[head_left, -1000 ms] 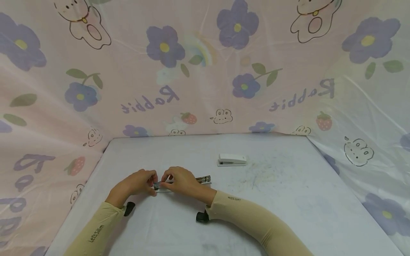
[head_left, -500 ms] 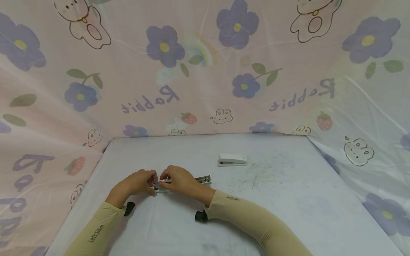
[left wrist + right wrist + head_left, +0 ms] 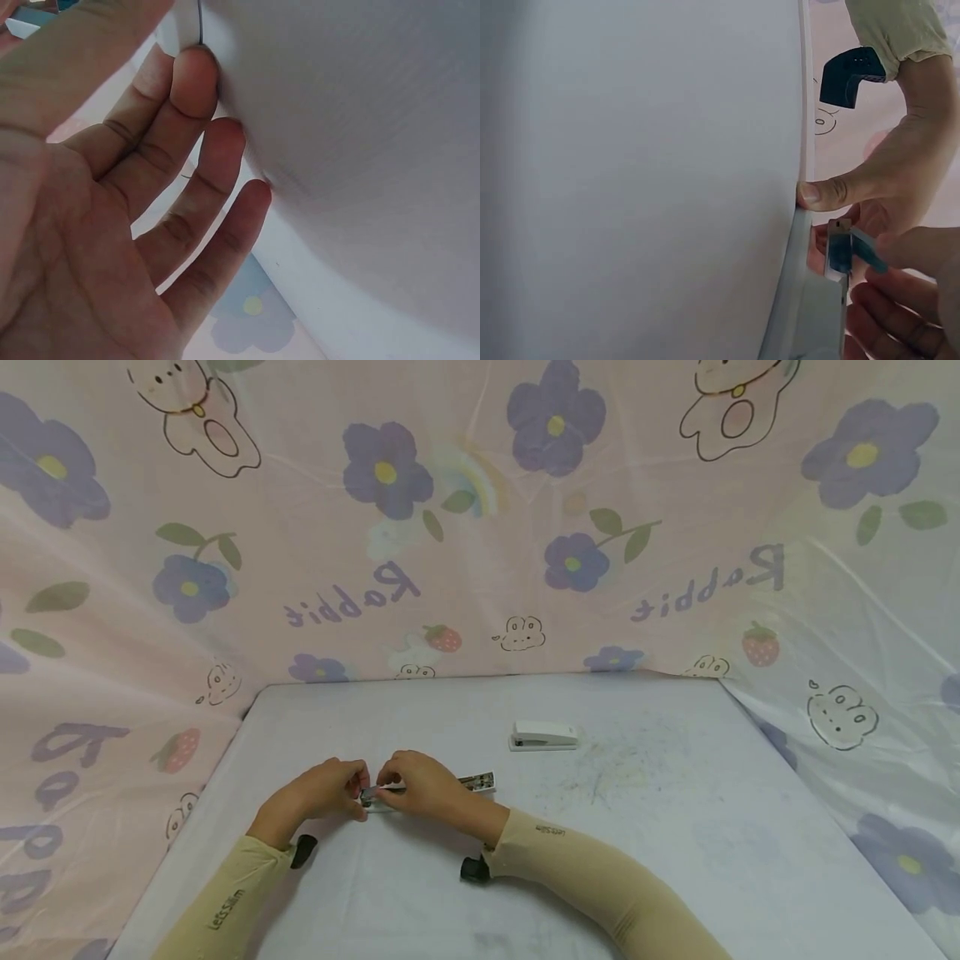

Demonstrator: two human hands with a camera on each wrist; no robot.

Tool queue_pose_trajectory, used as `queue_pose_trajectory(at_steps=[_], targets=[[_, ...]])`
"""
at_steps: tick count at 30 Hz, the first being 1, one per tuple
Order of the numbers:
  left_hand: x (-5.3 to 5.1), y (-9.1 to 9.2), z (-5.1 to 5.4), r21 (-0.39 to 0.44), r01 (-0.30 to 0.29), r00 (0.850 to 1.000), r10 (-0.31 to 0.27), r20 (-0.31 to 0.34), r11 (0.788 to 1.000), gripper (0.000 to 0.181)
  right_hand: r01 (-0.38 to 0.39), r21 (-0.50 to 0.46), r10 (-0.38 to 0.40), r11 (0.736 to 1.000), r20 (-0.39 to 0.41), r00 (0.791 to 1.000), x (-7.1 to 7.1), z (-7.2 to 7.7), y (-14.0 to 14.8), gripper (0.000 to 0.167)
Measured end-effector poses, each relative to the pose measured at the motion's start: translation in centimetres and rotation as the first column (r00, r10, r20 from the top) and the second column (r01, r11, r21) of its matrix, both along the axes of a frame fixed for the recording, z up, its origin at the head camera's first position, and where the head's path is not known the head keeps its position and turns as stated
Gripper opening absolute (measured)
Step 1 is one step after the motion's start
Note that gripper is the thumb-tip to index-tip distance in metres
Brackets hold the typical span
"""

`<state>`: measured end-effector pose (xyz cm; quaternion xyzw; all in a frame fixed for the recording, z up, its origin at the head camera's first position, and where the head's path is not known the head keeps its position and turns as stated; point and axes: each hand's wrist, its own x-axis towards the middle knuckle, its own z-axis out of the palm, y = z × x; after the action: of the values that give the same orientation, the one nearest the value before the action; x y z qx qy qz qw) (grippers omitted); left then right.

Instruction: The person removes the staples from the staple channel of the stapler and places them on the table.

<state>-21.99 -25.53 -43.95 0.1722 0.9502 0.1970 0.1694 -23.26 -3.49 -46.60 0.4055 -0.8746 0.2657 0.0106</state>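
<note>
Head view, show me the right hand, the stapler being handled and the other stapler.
Right hand [image 3: 422, 782]: head view, back of the hand.
Handled stapler [image 3: 478, 782]: head view, exposed end beyond that hand.
Other stapler [image 3: 545, 731]: head view, top cover.

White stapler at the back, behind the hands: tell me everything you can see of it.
The white stapler looks like smooth plastic, with a raised upper arm over a flat base. A dark wedge gap separates them, with a small dark part at the picture's left end. It rests base down on the white table, lengthwise across the view; neither hand touches it.
</note>
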Motion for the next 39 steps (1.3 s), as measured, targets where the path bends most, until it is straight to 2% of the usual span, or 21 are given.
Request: queue_pose_trajectory(at_steps=[16,25,31,39], targets=[[-0.1,-0.3,-0.3,0.019,0.03,0.999,-0.03,-0.018,0.999,0.042,-0.032,-0.103,0.033,0.994,0.005,0.999,1.1,0.1,2.1,0.015],[-0.2,-0.3,-0.4,0.022,0.026,0.999,-0.025,-0.02,0.999,0.04,-0.032,-0.089,0.034,0.996,0.02,0.999,2.0,0.4,2.9,0.017],[-0.1,-0.2,-0.2,0.016,0.017,1.0,-0.017,-0.008,1.0,0.04,-0.045,-0.073,0.046,0.996,0.014,0.999,2.3,0.1,3.1,0.016],[-0.2,-0.2,-0.6,0.013,0.014,1.0,-0.014,-0.013,1.0,0.04,-0.067,-0.028,0.067,0.997,0.0,0.998,2.5,-0.2,3.4,0.015]])
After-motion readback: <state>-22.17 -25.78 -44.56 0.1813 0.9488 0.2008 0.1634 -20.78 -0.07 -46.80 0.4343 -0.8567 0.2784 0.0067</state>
